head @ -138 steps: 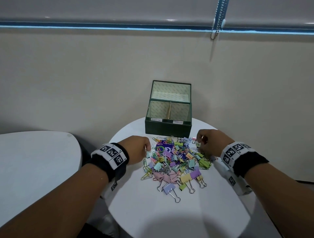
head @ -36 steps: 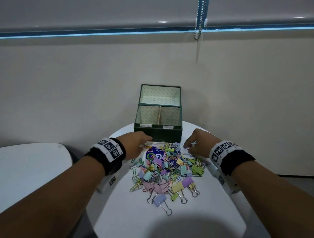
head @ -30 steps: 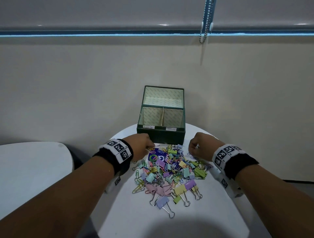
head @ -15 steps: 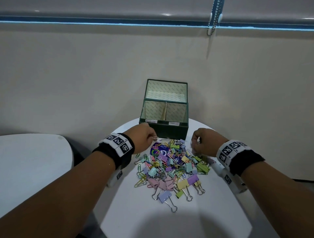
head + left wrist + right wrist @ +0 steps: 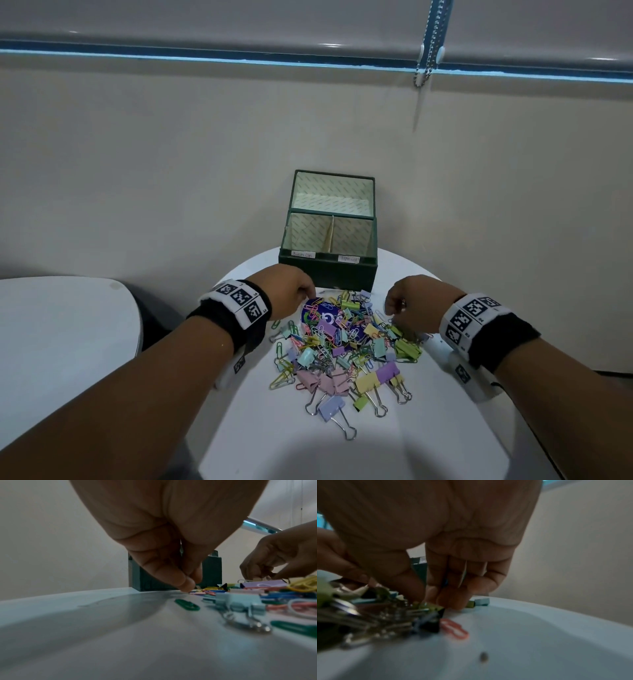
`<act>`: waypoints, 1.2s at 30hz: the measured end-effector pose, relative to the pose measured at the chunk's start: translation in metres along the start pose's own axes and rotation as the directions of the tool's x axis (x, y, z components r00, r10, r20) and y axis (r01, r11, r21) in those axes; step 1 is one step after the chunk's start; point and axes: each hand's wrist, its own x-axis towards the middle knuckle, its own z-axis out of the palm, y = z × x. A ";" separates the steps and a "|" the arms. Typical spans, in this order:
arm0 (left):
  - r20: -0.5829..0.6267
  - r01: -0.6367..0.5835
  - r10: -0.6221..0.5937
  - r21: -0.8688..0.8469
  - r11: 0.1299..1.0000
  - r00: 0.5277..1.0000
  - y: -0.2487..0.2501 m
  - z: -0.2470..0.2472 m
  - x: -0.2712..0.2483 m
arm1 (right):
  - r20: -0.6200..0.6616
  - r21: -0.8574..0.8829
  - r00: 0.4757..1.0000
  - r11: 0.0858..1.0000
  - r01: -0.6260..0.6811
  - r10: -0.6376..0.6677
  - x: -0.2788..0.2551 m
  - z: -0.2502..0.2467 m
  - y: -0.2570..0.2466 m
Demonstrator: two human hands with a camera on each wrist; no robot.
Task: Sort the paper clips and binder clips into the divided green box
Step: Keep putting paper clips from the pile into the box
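Note:
The green box (image 5: 328, 278) stands open at the table's far edge, its front half split into two labelled compartments; its lid leans back. A pile of coloured paper clips and binder clips (image 5: 342, 346) lies in front of it. My left hand (image 5: 310, 296) is at the pile's far left corner, with thumb and forefinger tips (image 5: 187, 584) pressed together on a small clip at the table top. My right hand (image 5: 394, 308) is at the pile's far right edge, fingers curled (image 5: 453, 599) among the clips, with something blue showing between them.
The small round white table (image 5: 342, 455) has bare surface in front of the pile. A purple card (image 5: 325, 317) lies under the clips. Another white table (image 5: 61, 335) stands to the left. A wall rises right behind the box.
Both hands have stayed at the pile's far corners. The left hand has dropped from just above the pile down to the table.

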 end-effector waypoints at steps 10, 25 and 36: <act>0.086 0.008 -0.020 0.129 0.992 0.996 0.007 0.000 0.001 | 0.009 -0.054 0.999 0.998 0.042 -0.042 0.007 -0.014 -0.015; -0.171 -0.080 0.081 0.012 0.997 0.982 -0.001 -0.003 0.000 | -0.481 0.276 0.876 0.953 0.123 0.026 0.034 -0.050 -0.038; -0.335 0.017 -0.054 -0.113 0.993 0.941 0.035 -0.039 0.029 | -0.067 0.199 0.998 0.980 0.002 0.011 0.001 -0.002 -0.009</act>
